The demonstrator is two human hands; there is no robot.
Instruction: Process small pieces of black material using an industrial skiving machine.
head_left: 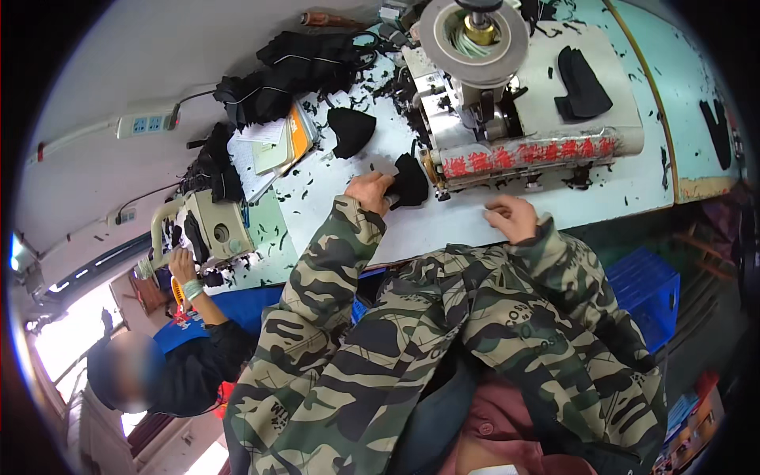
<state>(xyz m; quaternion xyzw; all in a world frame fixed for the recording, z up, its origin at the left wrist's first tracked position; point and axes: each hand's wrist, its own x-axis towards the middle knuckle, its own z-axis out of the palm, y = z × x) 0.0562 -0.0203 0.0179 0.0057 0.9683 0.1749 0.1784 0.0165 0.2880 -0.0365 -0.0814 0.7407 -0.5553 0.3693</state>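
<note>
My left hand (370, 192) grips a small black fabric piece (410, 182) on the pale worktable (443, 222), right beside the end of an industrial machine (491, 95). On the table edge in front of the machine rests my right hand (512, 218), its fingers curled and nothing visible in them. Both forearms wear camouflage sleeves. Another black cut piece (351, 131) lies on the table behind my left hand. On the machine's bed sits a further black piece (583, 84).
A pile of black fabric (297, 67) and a stack of papers (269, 150) fill the table's far left. A co-worker in dark clothes (198, 364) works at a second machine (207, 227) to my left. A blue crate (649, 293) stands at lower right. A power strip (146, 123) hangs on the wall.
</note>
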